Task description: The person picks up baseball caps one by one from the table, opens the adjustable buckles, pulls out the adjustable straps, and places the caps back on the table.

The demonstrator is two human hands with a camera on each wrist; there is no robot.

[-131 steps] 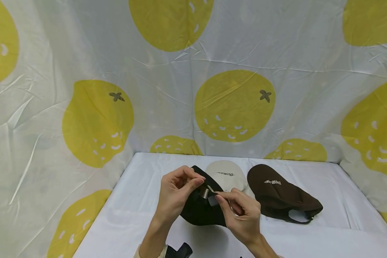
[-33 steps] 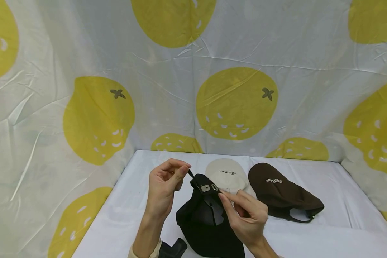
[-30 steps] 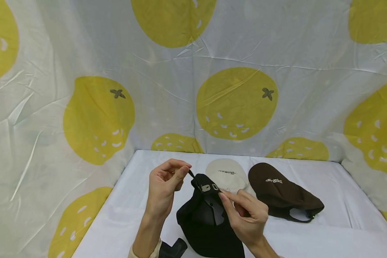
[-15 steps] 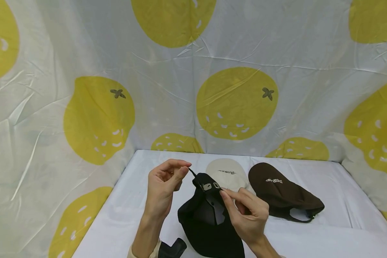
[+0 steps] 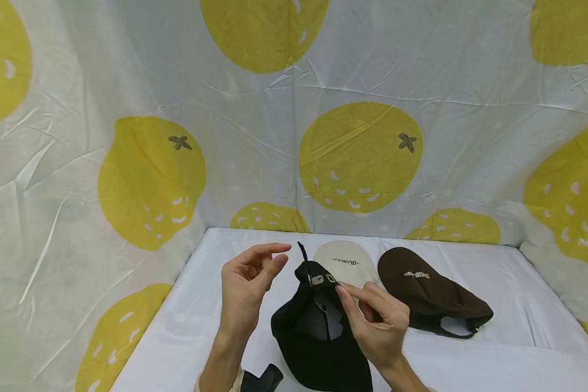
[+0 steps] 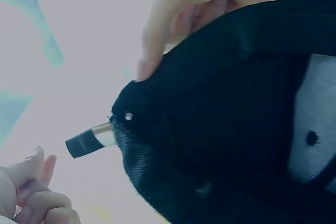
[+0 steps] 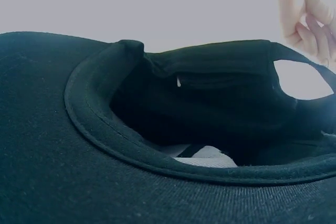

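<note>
A black baseball cap [image 5: 318, 359] hangs before me, brim down, its dark hollow inside also filling the right wrist view. My right hand [image 5: 378, 324] pinches the cap's back edge between thumb and fingertips, beside the small metal buckle [image 5: 317, 280]. From that edge the loose end of the strap [image 5: 302, 251] sticks up freely. My left hand [image 5: 247, 280] is left of it, thumb and index finger parted, holding nothing. The left wrist view confirms a gap between the left fingers [image 6: 38, 163] and the strap end [image 6: 84, 144].
On the white-covered table [image 5: 201, 305], a cream cap [image 5: 344, 264] lies behind the black one. A brown cap [image 5: 423, 288] lies to the right, near my right hand. Behind the table hangs a lemon-print cloth [image 5: 250, 136].
The left hand has let go of the strap end and drawn slightly left. The strap now stands upright by itself. The right hand keeps its pinch on the cap, moved slightly up and right.
</note>
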